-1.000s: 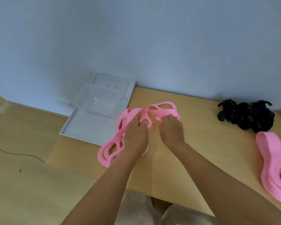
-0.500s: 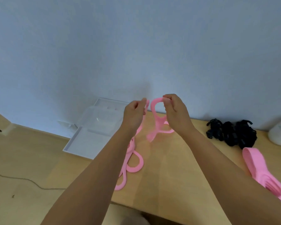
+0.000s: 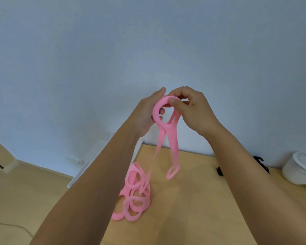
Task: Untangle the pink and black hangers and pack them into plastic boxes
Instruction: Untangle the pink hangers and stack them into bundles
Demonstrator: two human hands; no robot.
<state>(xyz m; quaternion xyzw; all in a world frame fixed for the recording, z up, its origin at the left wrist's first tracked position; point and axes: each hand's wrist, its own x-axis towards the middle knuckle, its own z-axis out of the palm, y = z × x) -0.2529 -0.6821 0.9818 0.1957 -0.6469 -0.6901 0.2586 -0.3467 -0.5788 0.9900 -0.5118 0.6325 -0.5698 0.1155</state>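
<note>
Hiding most of the plastic box (image 3: 86,166), an arm (image 3: 99,174) holds pink hangers (image 3: 172,138).

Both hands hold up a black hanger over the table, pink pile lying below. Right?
No: the head view shows the raised hanger is pink, not black. The left hand and right hand hold it over the table, the pink pile below.

Hands: left hand (image 3: 147,114) and right hand (image 3: 193,108) have risen from the table (image 3: 193,200) to high before the wall, close together.
Grip: both now hold one pink ring (image 3: 156,112) (earlier each held its own loop).
Pink hangers: drawn up into a dangling strand (image 3: 172,147); the bunch (image 3: 134,197) trails onto the table.
View: tilted up; black hangers (image 3: 260,160) now mostly behind the right forearm (image 3: 245,174).
</note>
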